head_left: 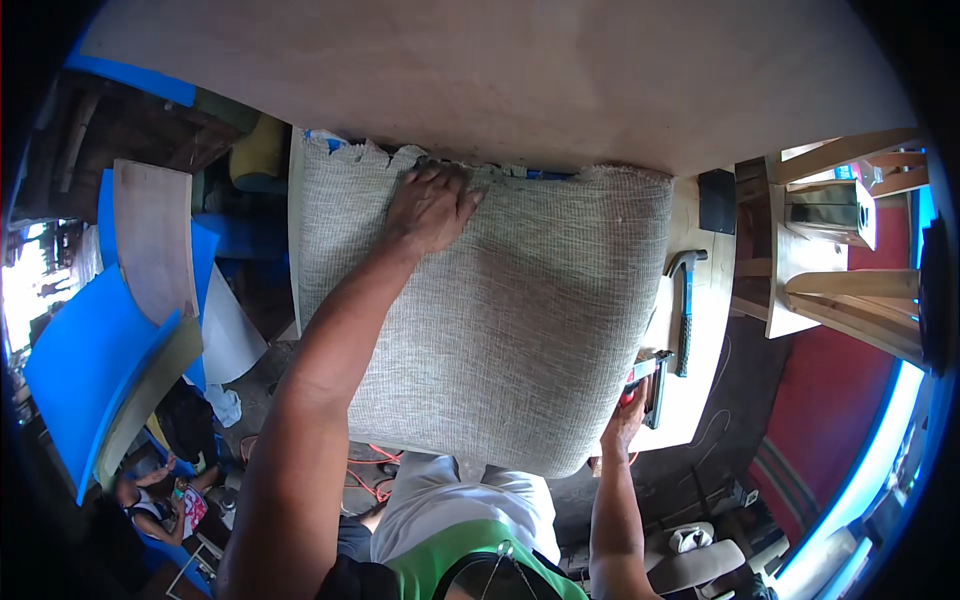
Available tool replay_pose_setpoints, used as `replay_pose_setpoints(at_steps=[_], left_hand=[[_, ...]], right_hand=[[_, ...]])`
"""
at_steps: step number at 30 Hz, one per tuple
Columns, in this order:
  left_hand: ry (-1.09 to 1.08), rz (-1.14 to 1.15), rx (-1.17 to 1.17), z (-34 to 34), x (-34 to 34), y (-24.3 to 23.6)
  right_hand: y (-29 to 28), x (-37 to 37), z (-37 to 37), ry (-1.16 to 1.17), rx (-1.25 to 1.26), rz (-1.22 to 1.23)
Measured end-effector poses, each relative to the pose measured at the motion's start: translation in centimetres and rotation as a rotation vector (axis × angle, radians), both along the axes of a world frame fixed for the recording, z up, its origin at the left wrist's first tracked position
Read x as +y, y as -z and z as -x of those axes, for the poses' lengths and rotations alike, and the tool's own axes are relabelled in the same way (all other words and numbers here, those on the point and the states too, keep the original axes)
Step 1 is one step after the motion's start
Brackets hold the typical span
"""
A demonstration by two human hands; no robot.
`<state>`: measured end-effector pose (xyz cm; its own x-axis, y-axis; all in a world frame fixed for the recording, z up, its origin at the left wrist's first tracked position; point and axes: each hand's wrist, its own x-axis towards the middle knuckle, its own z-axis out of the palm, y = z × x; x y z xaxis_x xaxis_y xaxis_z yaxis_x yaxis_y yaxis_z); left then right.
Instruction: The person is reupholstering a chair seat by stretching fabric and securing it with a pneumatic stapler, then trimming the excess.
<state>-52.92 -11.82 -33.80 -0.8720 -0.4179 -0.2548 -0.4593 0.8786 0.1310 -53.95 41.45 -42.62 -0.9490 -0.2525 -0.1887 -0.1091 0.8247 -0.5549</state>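
Observation:
A cushion-like piece (500, 330) wrapped in grey-beige woven fabric lies across the table in front of me. Its frayed far edge shows bits of blue beneath. My left hand (435, 210) rests on the fabric close to that edge, palm down with fingers stretched out. Beside the piece's right side, my right hand (624, 420) is closed round a staple gun (654, 388) with red, silver and black parts, low over the tabletop. The fingers of that hand are partly hidden. A claw hammer (685, 310) with a blue and black handle lies beyond the staple gun.
A large pale wooden panel (500, 70) rises behind the fabric's far edge. The light tabletop (700, 400) ends at the right. A wooden frame holding a metal can (830, 212) stands farther right. Blue curved panels (90, 350) stand at left, near a seated person (165, 510). Orange hose (375, 480) lies below.

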Motion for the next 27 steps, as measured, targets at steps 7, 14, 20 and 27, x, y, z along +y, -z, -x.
replay_pose_setpoints(at_steps=[7, 14, 20, 27], left_hand=[[-0.017, 0.064, 0.074, -0.2, 0.6, 1.1], [-0.049, 0.104, 0.331, -4.7, 4.6, 0.1], [-0.062, 0.032, 0.198, -9.5, 6.5, -2.0], [-0.146, -0.015, 0.246, -8.5, 6.7, -0.3]], right_hand=[[1.3, 1.4, 0.0, 0.063, -0.072, 0.109], [-3.6, 1.9, 3.0, -0.194, -0.001, -0.049], [-25.0, -1.7, 8.5, -0.008, -0.526, -0.239], [-37.2, -15.4, 8.1, -0.256, -0.653, 0.059]])
